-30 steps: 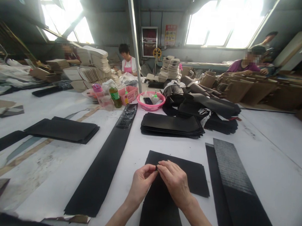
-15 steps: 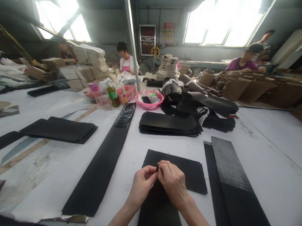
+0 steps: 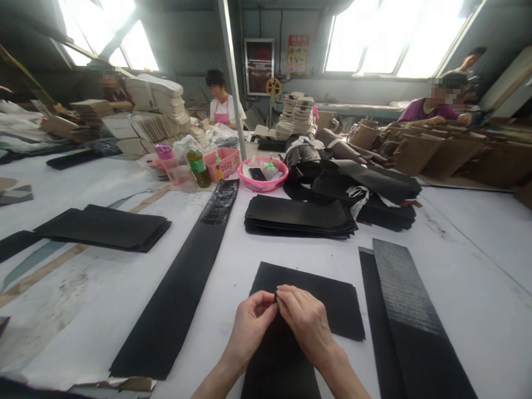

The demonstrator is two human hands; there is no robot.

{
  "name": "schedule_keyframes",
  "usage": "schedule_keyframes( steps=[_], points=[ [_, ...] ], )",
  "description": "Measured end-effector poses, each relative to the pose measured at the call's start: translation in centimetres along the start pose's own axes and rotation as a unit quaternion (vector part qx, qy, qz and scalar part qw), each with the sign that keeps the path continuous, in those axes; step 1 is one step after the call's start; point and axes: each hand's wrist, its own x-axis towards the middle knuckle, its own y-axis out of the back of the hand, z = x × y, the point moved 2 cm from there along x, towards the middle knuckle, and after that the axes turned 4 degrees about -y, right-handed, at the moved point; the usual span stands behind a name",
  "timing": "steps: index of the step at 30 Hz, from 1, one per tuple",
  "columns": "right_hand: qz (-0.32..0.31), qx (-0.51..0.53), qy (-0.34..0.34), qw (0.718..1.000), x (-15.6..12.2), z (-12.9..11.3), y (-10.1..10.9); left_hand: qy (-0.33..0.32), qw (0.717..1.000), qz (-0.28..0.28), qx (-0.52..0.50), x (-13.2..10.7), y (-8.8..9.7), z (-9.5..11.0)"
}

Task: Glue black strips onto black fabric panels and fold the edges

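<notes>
Barely anything has moved since a second ago: both grips are in the same pinch over the same spot, and the view has only drifted a touch. The left grip (image 3: 248, 323) and the right grip (image 3: 308, 326) are closed down fingertip to fingertip, thumbs and forefingers nipped together on the far end of a black strip (image 3: 280, 373). The strip runs back toward me between the two forearms. As far as I can tell it's just the edge they've got hold of. The bit actually inside the pinch is too small and dark to make out.

That strip lies over a black sheet (image 3: 336, 299) that's flat on the counter (image 3: 465, 279), sticking out past the right grip and a little beyond both.

Straight ahead of the grips, well apart, is a neat stack of black sheets (image 3: 300, 216). Beyond that there's a pink basin (image 3: 262, 177) with a green bottle (image 3: 197, 167) off to its left.

Left of the left grip a long black band (image 3: 178, 295) stretches away across the counter. Right of the right grip, two more long bands (image 3: 406, 314) lie side by side, overlapping.

Other people are working at the far end.
</notes>
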Motion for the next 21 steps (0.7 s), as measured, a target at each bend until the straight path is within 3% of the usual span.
schedule_keyframes(
  steps=[5,15,19,21],
  points=[
    [0.032,-0.014,-0.005,0.999,-0.1,-0.3,-0.5,0.008,1.0,0.003,-0.013,-0.1,-0.2,-0.3],
    [0.088,0.0,-0.12,0.989,-0.5,-0.2,-1.4,0.039,0.999,0.005,0.018,-0.4,-0.4,-0.2],
    [0.046,0.057,-0.181,0.981,-0.9,-0.2,-1.5,0.062,0.998,0.011,-0.007,-0.4,-0.1,-1.2],
    [-0.006,0.15,-0.217,0.965,-1.1,-0.1,-1.3,0.089,0.994,0.023,-0.065,-0.5,0.1,-1.7]
  ],
)
